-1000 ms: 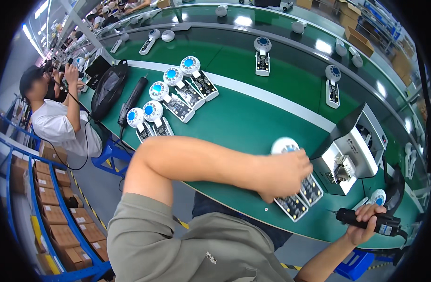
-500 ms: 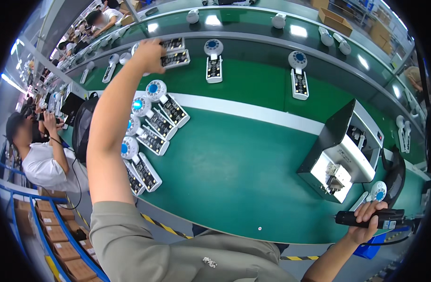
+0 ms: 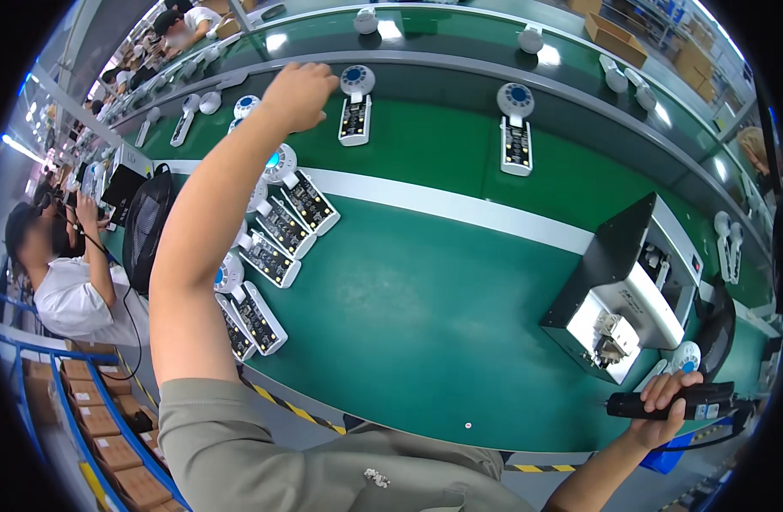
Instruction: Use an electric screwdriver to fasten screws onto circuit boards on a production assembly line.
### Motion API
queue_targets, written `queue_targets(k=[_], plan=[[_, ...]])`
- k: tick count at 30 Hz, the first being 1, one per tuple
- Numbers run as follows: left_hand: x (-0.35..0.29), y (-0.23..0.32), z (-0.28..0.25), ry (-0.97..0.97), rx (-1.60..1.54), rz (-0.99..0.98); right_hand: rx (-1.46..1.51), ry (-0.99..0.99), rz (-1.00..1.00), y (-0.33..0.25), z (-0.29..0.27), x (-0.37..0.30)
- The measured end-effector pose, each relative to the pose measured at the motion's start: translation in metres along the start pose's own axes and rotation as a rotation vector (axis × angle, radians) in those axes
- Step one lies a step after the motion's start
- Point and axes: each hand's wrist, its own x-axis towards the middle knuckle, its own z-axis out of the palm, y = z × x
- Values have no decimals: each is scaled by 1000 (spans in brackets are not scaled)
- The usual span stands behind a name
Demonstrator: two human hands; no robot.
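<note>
A person's bare arms, seen from above, span a green surface [image 3: 391, 341]. The left grip [image 3: 302, 96] is over the green belt [image 3: 434, 154] beyond, thumb partly apart from the bent fingers; nothing shows in it, though its palm side is hidden. Its fingertips are just beside the round head of a white unit [image 3: 355, 117], which lies on the belt with its circuit board exposed; I cannot tell whether they touch.

The right grip [image 3: 663, 401] is closed round a black driver [image 3: 686, 401] at the near right, its bit pointing left.

A pale strip [image 3: 459, 210] edges the surface along the belt. At least five more units [image 3: 310, 205] fan out at the left, the lowest near the curved front edge, some partly behind the forearm. From them, a broad bare stretch runs right to a black-and-silver machine [image 3: 617, 290]. A small round bit [image 3: 468, 425] lies by the front edge.

Small, blurred lettering marks the machine's front; the driver carries pale labels [image 3: 707, 411], too small to read.
</note>
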Motion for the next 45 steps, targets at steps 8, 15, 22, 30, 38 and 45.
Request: queue_targets(k=[8, 15, 22, 30, 38, 45], plan=[[9, 41, 26, 50, 97, 157, 30, 15, -77, -1, -6, -11], [-18, 98, -26, 184, -26, 112, 5, 78, -54, -4, -11, -20], [-120, 88, -112, 93, -222, 99, -8, 0, -73, -3, -8, -21], [-284, 38, -111, -296, -23, 43, 9, -39, -114, -3, -16, -25], [-328, 58, -65, -56, -21, 185, -68, -4, -66, -1, -14, -19], [-327, 56, -53, -86, -245, 299, -17, 66, 21, 6, -24, -13]])
